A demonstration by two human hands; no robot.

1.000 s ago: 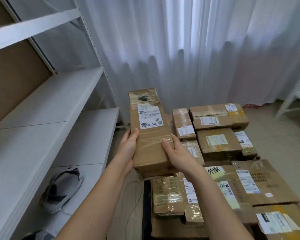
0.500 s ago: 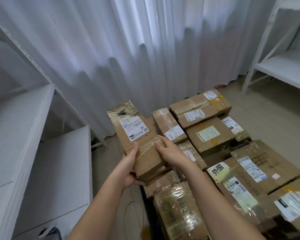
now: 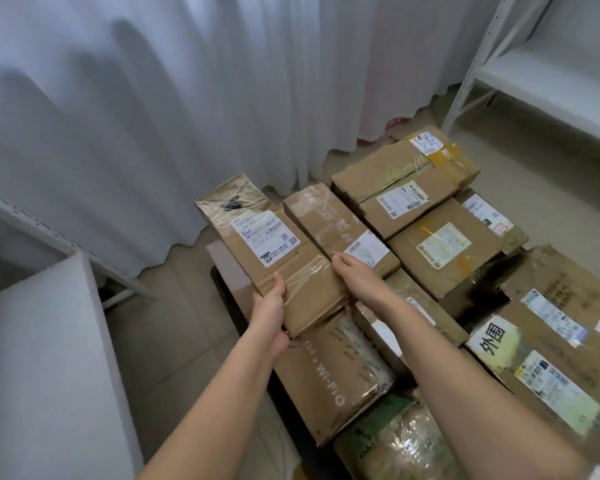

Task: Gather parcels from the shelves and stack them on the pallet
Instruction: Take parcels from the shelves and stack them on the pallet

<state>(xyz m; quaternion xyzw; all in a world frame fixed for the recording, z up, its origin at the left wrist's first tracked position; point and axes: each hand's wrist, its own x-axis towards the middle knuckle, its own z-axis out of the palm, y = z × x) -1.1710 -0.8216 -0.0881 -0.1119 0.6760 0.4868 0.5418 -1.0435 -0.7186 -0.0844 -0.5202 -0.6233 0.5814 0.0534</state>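
A long brown cardboard parcel (image 3: 257, 244) with a white label and clear tape lies low over the left edge of the parcel stack. My left hand (image 3: 271, 306) grips its near left edge, thumb on top. My right hand (image 3: 352, 275) holds its right side, fingers against the parcel beside it. Under and around it lie several taped cardboard parcels (image 3: 440, 251) packed close together; the pallet (image 3: 222, 271) shows only as a dark strip at the stack's left side. A parcel marked WI-FI (image 3: 329, 375) lies just below the held one.
A white shelf unit (image 3: 42, 358) stands at the left, another white shelf (image 3: 541, 77) at the upper right. White curtains (image 3: 153, 98) hang behind the stack. Tiled floor (image 3: 174, 334) lies between the left shelf and the pallet.
I turned from the left shelf toward the stack. Both hands carried the long parcel down and forward until it lies low at the stack's left edge, beside a narrow parcel.
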